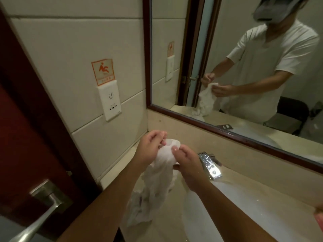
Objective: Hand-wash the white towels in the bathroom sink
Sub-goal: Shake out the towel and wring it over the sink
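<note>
A wet white towel hangs from both my hands above the left side of the counter, its lower end bunched near the counter's front edge. My left hand pinches the towel's top edge with curled fingers. My right hand grips the same top edge just to the right, thumb on the cloth. The white sink basin lies to the right of the towel, below my right forearm. A chrome faucet stands behind the basin.
A beige stone counter runs under a wood-framed mirror. On the tiled left wall are a socket plate and an orange slip-warning sticker. A dark red door with a metal handle stands at the left. Something pink shows at the right edge.
</note>
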A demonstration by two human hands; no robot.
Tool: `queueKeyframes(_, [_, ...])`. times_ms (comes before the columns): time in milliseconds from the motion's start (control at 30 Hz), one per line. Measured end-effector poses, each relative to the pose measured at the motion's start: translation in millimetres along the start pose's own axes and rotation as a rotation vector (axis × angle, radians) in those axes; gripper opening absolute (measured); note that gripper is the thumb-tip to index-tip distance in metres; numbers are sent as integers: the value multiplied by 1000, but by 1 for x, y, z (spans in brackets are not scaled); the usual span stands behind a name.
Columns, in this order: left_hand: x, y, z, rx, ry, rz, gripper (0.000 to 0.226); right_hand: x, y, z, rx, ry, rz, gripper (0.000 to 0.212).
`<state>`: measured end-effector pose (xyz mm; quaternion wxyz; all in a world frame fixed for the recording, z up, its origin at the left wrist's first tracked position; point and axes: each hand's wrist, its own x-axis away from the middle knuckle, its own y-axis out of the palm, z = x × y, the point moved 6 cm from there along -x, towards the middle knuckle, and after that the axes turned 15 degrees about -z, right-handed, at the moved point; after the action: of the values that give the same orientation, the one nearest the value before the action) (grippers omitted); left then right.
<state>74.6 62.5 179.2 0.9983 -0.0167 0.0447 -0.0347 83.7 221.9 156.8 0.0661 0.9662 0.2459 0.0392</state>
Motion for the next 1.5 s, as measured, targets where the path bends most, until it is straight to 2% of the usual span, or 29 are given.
queueKeyframes(133, [14, 14, 4, -374, 77, -25, 33, -4, 4, -22, -26, -21, 50, 21])
queueKeyframes(267, [6, 10, 26, -438, 146, 42, 38, -4, 5, -46, 12, -32, 20, 18])
queueKeyframes(367, [-8, 6, 52, -513, 184, 25, 40, -3, -1, -56, 115, -7, -2, 23])
queueKeyframes(533, [-23, 11, 87, -523, 321, -54, 36, -6, -18, -67, 525, 11, 131, 46])
queueKeyframes(667, [-30, 13, 98, -512, 350, -108, 37, -4, -29, -76, 640, -65, 236, 39])
queueKeyframes(767, [-34, 3, 111, -523, 335, -77, 35, -2, -32, -87, 500, -154, 202, 40])
queueKeyframes(900, [-39, -13, 141, -569, 351, 11, 34, -3, -26, -91, 326, -115, 115, 34])
queueKeyframes(1000, [-42, -10, 153, -624, 373, -45, 32, -10, -11, -105, 202, -149, 31, 24])
queueKeyframes(1100, [-43, -12, 149, -648, 364, -37, 34, -15, 3, -114, 319, -132, -98, 19])
queueKeyframes(1167, [-41, -17, 148, -665, 348, -18, 35, -15, 4, -115, 404, -127, -122, 24])
queueKeyframes(1300, [-38, -21, 145, -825, 320, 0, 37, -19, -3, -125, 276, -198, -49, 26])
queueKeyframes(1500, [-41, -29, 154, -753, 354, 116, 37, -29, 5, -139, 258, -228, -84, 23])
